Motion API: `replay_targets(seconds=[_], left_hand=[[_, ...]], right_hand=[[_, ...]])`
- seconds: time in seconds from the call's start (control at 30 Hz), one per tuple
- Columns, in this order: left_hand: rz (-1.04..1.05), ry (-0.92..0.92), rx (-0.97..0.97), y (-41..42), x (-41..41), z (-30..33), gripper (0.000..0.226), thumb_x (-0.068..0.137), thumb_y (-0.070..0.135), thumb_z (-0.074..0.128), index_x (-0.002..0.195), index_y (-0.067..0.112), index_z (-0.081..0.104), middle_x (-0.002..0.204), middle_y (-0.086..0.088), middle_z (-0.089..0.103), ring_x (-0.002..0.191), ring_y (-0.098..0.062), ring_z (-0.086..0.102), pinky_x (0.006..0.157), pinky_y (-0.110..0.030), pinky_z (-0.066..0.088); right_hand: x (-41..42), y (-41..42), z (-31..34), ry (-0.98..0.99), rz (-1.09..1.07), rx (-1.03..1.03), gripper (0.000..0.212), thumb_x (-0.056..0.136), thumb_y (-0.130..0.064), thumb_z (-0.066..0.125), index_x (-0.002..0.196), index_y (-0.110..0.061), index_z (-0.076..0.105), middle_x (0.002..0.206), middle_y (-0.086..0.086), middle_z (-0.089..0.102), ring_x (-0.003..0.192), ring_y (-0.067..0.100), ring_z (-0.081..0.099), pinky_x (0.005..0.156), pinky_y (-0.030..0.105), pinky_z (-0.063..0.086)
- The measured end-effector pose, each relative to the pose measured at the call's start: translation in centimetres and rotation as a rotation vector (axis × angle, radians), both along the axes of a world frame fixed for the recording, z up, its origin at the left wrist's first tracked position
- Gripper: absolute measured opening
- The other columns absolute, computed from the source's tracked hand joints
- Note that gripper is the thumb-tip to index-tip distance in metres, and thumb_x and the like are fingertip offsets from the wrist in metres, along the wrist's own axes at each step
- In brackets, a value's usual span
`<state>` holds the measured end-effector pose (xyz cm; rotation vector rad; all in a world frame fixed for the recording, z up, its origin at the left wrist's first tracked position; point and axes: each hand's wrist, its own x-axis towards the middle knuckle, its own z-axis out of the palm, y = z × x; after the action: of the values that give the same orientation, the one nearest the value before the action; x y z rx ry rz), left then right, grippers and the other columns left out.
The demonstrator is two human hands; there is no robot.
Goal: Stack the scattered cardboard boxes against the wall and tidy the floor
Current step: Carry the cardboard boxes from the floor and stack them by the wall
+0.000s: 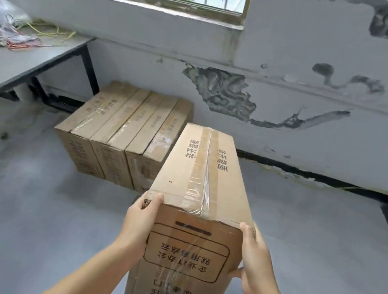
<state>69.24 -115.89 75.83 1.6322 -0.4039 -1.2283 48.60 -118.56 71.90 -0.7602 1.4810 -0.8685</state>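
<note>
A peeling white plaster wall [323,96] runs behind a row of tall brown taped cardboard boxes [124,133], which stand side by side against its base on the grey floor [34,236]. In front of that wall and just right of the row, a long brown cardboard box [203,186] with printed characters is held up, its bottom cut off by the frame edge. It hides part of the row's rightmost box. The left hand [139,219] grips its near left corner; the right hand [255,260] clasps the right edge, thumb on the near face. Left of the wall, a grey table [10,67] carries blurred tangled cables [15,34].
</note>
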Motion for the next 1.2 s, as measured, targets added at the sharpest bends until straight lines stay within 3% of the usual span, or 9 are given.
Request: replay_targets(seconds=[0.13,0.4,0.57,0.63,0.8,0.93,1.07,1.13,1.2], left_hand=[[0.070,0.059,-0.028,-7.7,0.1,-0.4,0.017,0.097,0.030,0.050,0.086,0.027,0.063,0.085,0.007,0.067,0.076,-0.014,0.061,0.059,-0.032,0.046],[0.106,0.099,-0.012,-21.0,4.3,-3.1,0.016,0.096,0.031,0.051,0.102,0.024,0.065,0.091,-0.002,0.071,0.079,-0.021,0.066,0.060,-0.031,0.050],[0.034,0.099,0.014,-31.4,9.9,-8.5,0.047,0.087,0.048,0.056,0.129,0.028,0.055,0.126,0.001,0.063,0.116,-0.024,0.058,0.099,-0.052,0.045],[0.006,0.084,0.034,-35.7,11.5,-10.5,0.057,0.081,0.053,0.058,0.133,0.029,0.052,0.132,0.001,0.059,0.120,-0.025,0.055,0.102,-0.056,0.042],[-0.023,0.036,0.083,-45.0,13.5,-17.3,0.084,0.060,0.066,0.060,0.134,0.027,0.051,0.136,0.002,0.056,0.127,-0.022,0.050,0.106,-0.052,0.039],[-0.009,-0.023,0.126,-48.0,14.0,-23.9,0.081,0.063,0.062,0.059,0.136,0.027,0.050,0.135,0.006,0.057,0.126,-0.016,0.051,0.108,-0.045,0.040],[0.014,-0.035,0.244,-46.8,13.8,-29.9,0.057,0.079,0.036,0.056,0.135,0.028,0.052,0.125,0.005,0.063,0.107,-0.009,0.057,0.102,-0.036,0.043],[0.052,0.014,0.332,-45.0,13.6,-32.3,0.054,0.080,0.035,0.054,0.132,0.024,0.055,0.126,0.000,0.063,0.102,-0.009,0.056,0.102,-0.039,0.042],[0.145,0.158,0.432,-43.5,13.5,-33.7,0.035,0.092,0.028,0.050,0.123,0.016,0.060,0.120,-0.002,0.064,0.097,-0.013,0.058,0.090,-0.030,0.046]], right_hand=[[0.4,-9.5,0.6,0.050,0.072,-0.017,0.036,0.096,-0.038,0.044,0.131,-0.034,0.052,0.122,-0.004,0.064,0.114,0.023,0.059,0.098,0.058,0.044],[5.1,-23.5,0.1,0.092,0.115,-0.059,0.025,0.098,-0.031,0.042,0.115,-0.043,0.056,0.109,-0.009,0.068,0.100,0.018,0.062,0.071,0.031,0.044],[10.1,-32.6,-3.7,0.115,0.007,-0.030,0.030,0.096,-0.029,0.045,0.121,-0.044,0.055,0.112,-0.011,0.068,0.108,0.019,0.062,0.096,0.051,0.047],[11.7,-36.3,-5.5,0.111,-0.012,-0.011,0.034,0.088,-0.040,0.050,0.120,-0.047,0.055,0.114,-0.011,0.067,0.112,0.020,0.061,0.098,0.052,0.046],[13.4,-43.9,-13.2,0.090,-0.077,0.055,0.076,0.059,-0.058,0.050,0.133,-0.043,0.048,0.128,-0.006,0.062,0.123,0.022,0.054,0.105,0.050,0.037],[14.1,-46.8,-20.9,0.052,-0.083,0.080,0.068,0.068,-0.049,0.052,0.136,-0.039,0.047,0.129,-0.008,0.061,0.122,0.015,0.055,0.107,0.051,0.038],[14.1,-45.2,-27.5,0.050,-0.026,0.193,0.049,0.092,-0.017,0.043,0.136,-0.039,0.045,0.125,-0.009,0.063,0.110,0.012,0.059,0.097,0.042,0.046],[13.7,-43.5,-29.8,0.014,-0.022,0.305,0.049,0.096,-0.009,0.039,0.135,-0.037,0.047,0.123,-0.009,0.064,0.106,0.013,0.060,0.085,0.036,0.048],[13.2,-41.8,-31.9,-0.079,-0.039,0.466,0.046,0.098,-0.011,0.039,0.138,-0.033,0.045,0.125,-0.006,0.063,0.110,0.017,0.060,0.091,0.037,0.046]])
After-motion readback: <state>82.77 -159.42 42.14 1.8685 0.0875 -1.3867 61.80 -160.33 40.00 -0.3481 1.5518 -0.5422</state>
